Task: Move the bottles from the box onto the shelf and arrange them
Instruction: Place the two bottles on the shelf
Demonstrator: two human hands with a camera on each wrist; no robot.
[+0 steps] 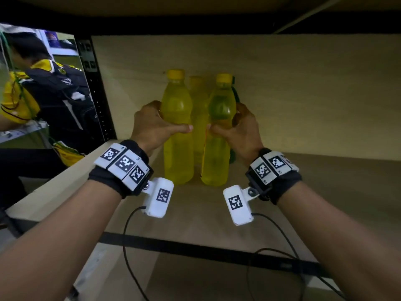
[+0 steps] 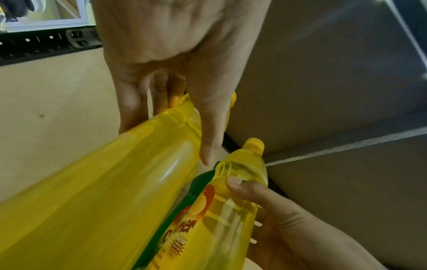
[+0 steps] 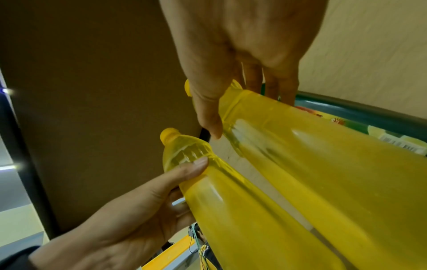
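Both forearms reaching in, I am gripping one bottle [image 1: 178,135] with my left hand [image 1: 152,127], another [image 1: 218,137] with my right hand [image 1: 240,131], seating them upright on the shelf [image 1: 325,181] before the rear bottle [image 1: 198,118]; next, releasing cleanly.

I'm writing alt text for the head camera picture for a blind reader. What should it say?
Two hands each grip a yellow bottle standing upright on a wooden shelf: the left hand holds the left bottle, the right hand the right bottle. A third bottle stands behind them, and another person sits at far left.
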